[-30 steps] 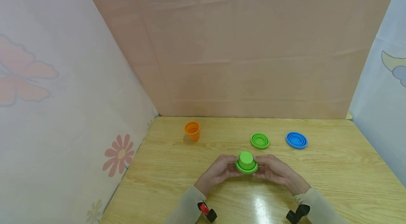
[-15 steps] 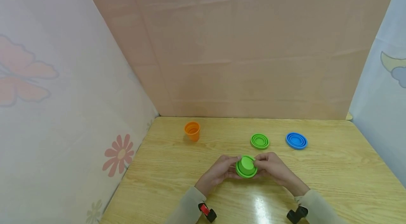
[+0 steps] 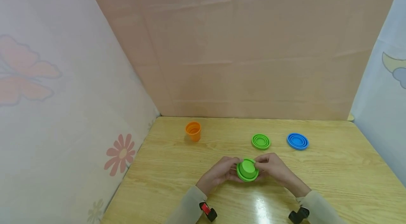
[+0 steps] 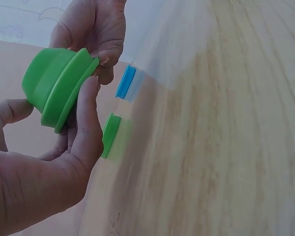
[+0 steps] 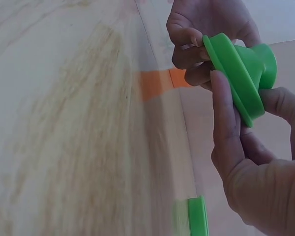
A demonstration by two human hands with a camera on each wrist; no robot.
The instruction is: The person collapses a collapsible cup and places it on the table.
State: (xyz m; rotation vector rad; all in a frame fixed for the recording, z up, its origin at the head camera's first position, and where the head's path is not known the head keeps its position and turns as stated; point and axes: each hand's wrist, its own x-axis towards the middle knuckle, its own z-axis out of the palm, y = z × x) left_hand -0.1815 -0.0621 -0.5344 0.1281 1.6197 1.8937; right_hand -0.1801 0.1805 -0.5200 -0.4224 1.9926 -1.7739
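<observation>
Both hands hold a green collapsible cup (image 3: 247,169) above the table, partly folded, its base turned toward the head camera. My left hand (image 3: 219,173) grips the left side of its rim, with fingers underneath. On the opposite side my right hand (image 3: 275,170) pinches the cup, thumb against the wall. In the left wrist view the cup (image 4: 59,86) lies tilted, its stepped wall bulging from the wide rim. The right wrist view gives the cup (image 5: 241,73) side-on, its narrow base pointing away from the rim. The inside of the cup is hidden.
An upright orange collapsible cup (image 3: 193,131) stands at the back left of the wooden table (image 3: 165,181). Beyond the hands lie a flattened green cup (image 3: 261,141) and, further right, a flattened blue cup (image 3: 297,141). Cloth-covered panels border the table at the back and sides.
The held green cup has tilted and come slightly lower, so its base faces the head camera more. My right thumb has shifted onto its wall. The other cups stay put.
</observation>
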